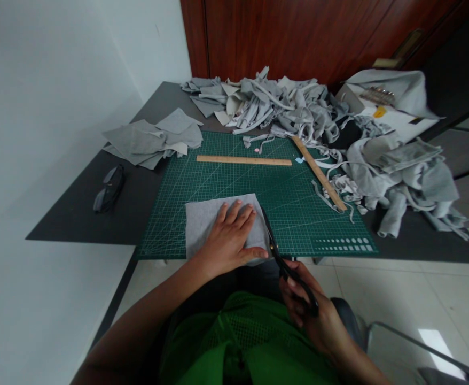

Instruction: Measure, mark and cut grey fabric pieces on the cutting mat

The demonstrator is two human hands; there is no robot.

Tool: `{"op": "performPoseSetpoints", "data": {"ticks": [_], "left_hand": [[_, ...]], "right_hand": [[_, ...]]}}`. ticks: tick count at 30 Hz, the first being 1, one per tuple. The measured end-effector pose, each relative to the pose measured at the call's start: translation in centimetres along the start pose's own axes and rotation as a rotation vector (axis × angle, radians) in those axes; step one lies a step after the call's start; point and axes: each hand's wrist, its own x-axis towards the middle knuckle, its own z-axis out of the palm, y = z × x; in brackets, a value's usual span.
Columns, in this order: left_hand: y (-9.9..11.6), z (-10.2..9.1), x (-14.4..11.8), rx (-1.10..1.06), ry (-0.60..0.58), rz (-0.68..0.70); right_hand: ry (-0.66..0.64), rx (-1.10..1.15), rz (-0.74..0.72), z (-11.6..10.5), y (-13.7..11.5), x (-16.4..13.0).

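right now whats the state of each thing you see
gray cloth: flat on cutting mat
left hand: spread on gray cloth
scissors: at cloth's right edge, blade opening unclear
right hand: gripping scissors
wooden ruler: flat on cutting mat
second ruler: lying slanted
glasses: resting on table
scraps: heaped, crumpled

Black-framed glasses [113, 187], reddish door [266, 37]

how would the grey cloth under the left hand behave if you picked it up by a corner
The grey cloth would probably droop, since similar-looking scraps behind it bend and crumple in a heap. It is likely light for its size, looking thin at its edges. It seems unlikely to roll, lying flat beneath the left hand.
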Motion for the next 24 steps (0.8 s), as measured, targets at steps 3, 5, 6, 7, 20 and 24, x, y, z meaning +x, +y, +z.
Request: {"op": "performPoseSetpoints", "data": {"ticks": [3, 5, 6, 7, 20, 24], "left_hand": [[0.04, -0.08, -0.04, 0.001, -0.002, 0.004], [0.07, -0.13, -0.06, 0.001, -0.007, 0.002], [0.07, -0.15, -0.06, 0.0, -0.011, 0.001], [0.07, -0.15, -0.07, -0.001, -0.015, -0.001], [-0.03, 0.0, -0.05, 0.005, 0.003, 0.002], [-0.07, 0.06, -0.07, 0.0, 0.012, 0.009]], "right_hand": [[-0.004, -0.013, -0.005, -0.22, 0.22, -0.04], [-0.017, -0.022, -0.012, -0.36, 0.35, -0.19], [-0.021, -0.024, -0.016, -0.41, 0.41, -0.3], [-0.022, -0.025, -0.016, -0.45, 0.45, -0.43], [-0.033, -0.045, -0.03, 0.29, 0.13, -0.06], [-0.031, -0.093, -0.03, 0.19, 0.07, -0.02]]}}
